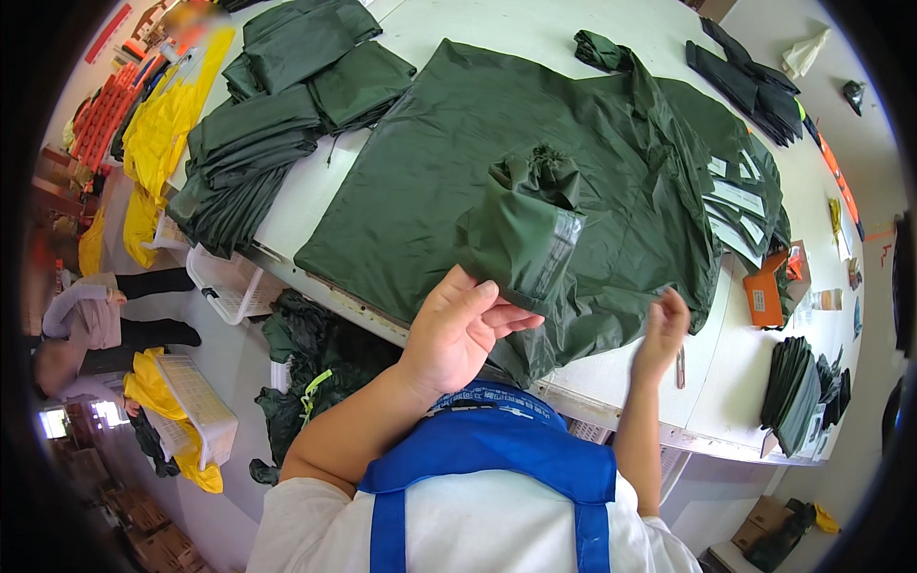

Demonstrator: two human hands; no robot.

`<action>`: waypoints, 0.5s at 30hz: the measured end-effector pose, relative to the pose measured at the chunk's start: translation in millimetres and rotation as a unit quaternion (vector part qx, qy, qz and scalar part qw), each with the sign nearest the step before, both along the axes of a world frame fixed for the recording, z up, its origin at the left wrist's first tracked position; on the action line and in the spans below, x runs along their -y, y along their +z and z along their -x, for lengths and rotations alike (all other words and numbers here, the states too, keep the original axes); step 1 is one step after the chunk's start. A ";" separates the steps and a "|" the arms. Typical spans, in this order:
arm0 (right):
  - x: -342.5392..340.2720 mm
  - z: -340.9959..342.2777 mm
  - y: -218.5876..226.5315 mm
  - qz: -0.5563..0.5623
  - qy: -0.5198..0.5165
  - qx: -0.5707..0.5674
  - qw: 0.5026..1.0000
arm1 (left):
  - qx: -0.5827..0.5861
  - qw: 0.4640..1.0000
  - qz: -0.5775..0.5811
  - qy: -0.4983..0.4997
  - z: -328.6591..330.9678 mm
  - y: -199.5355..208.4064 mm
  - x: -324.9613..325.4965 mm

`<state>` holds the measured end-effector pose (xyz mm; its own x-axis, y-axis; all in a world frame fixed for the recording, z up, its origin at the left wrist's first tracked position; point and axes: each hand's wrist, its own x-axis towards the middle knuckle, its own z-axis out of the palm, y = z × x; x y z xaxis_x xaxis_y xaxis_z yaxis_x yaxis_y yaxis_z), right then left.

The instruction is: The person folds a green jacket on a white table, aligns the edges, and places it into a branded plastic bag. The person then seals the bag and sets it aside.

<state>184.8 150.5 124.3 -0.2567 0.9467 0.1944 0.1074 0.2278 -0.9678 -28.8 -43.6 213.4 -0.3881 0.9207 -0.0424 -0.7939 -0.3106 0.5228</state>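
My left hand (454,325) pinches the hemmed lower edge of a gathered dark green fabric piece (521,224), pouch-like in shape. Its far end is bunched and ruffled, and a pale shiny strip runs down its right side. Under it a large dark green garment (401,191) of thin, slick cloth lies spread over the white table, wrinkled toward the right. Whether the gathered piece is joined to this garment cannot be made out. My right hand (662,334) is raised at the garment's near right edge, its fingers bent and blurred; nothing shows clearly in them.
Folded green garments (258,134) are stacked on the table's far left. White labels (735,201) lie on green cloth at right, near an orange box (769,286) and more folded pieces (798,392). A white basket (234,286) stands by the table; another person (86,325) is at left.
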 end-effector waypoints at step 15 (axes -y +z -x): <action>63.1 99.1 58.0 0.475 0.374 -0.270 0.750 | -0.291 0.931 0.192 -0.109 15.9 10.6 29.9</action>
